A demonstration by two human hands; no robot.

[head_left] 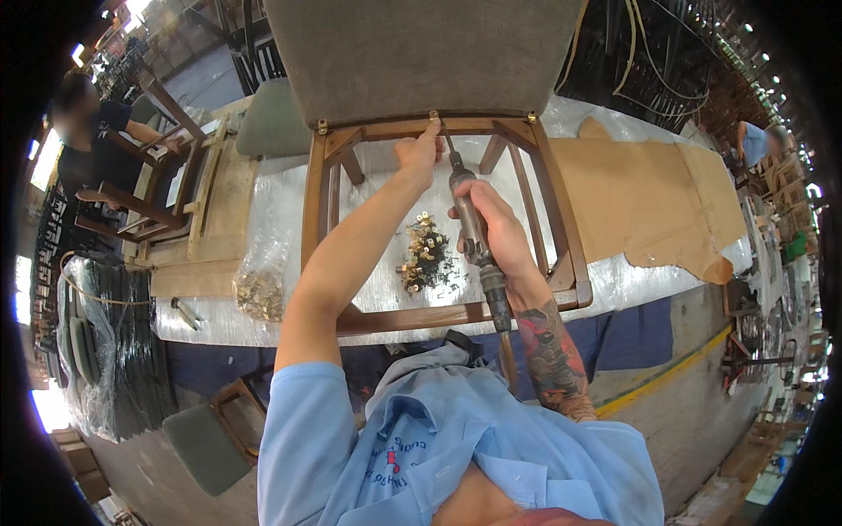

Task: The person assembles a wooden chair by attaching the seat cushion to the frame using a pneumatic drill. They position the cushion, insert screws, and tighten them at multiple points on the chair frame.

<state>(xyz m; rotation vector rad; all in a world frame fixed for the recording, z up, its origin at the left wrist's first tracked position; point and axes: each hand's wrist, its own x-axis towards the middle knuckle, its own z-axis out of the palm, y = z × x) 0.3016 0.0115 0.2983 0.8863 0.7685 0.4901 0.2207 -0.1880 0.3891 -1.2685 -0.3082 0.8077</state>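
My right hand (493,219) is wrapped round a dark inline power screwdriver (478,232), its hose trailing toward me. The driver's thin bit reaches up to the far rail of a brown wooden chair frame (574,232). At that rail my left hand (421,153) has its fingers curled, with fingertips at the middle brass bracket (433,116); whatever they pinch is too small to make out. More brackets sit at the rail's left (323,127) and right ends. Beyond it stands a grey upholstered panel (425,57). Inside the frame lies a pile of brass brackets and dark screws (425,254).
A plastic bag of brass parts (260,294) lies left of the frame, beside a small tube-like tool (184,314). Brown cardboard (653,202) covers the table's right side. At the far left another person (96,145) handles a wooden frame. A grey-seated chair (206,447) is on the floor.
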